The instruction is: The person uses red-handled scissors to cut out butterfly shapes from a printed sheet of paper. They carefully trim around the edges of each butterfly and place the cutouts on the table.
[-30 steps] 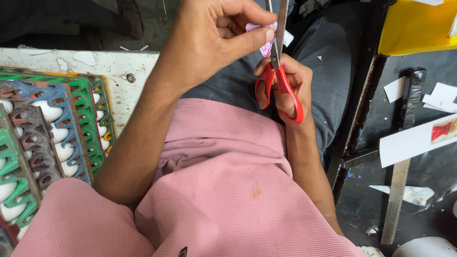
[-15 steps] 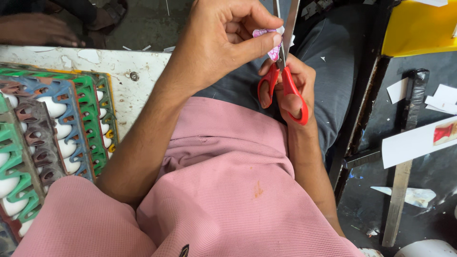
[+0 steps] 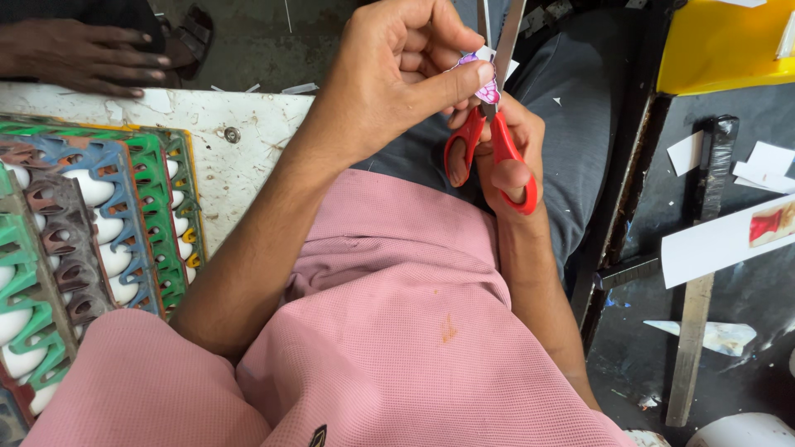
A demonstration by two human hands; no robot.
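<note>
My left hand [image 3: 397, 70] pinches a small pink and white paper cutout [image 3: 483, 79] between thumb and fingers, above my lap. My right hand [image 3: 509, 149] grips red-handled scissors [image 3: 497, 145], fingers through the loops. The steel blades [image 3: 507, 29] point up and away, parted slightly around the edge of the cutout. Both hands touch over my grey trousers and pink shirt.
A colourful layered cut-paper panel [image 3: 83, 223] lies on a white board [image 3: 248, 124] at my left. Another person's hand [image 3: 79, 54] rests at the top left. At right are a yellow sheet [image 3: 729, 41], white paper scraps [image 3: 720, 240] and a wooden strip [image 3: 691, 348] on a dark floor.
The scissor blades have opened a little around the cutout. The view has shifted so the other person's hand has come into sight at the top left.
</note>
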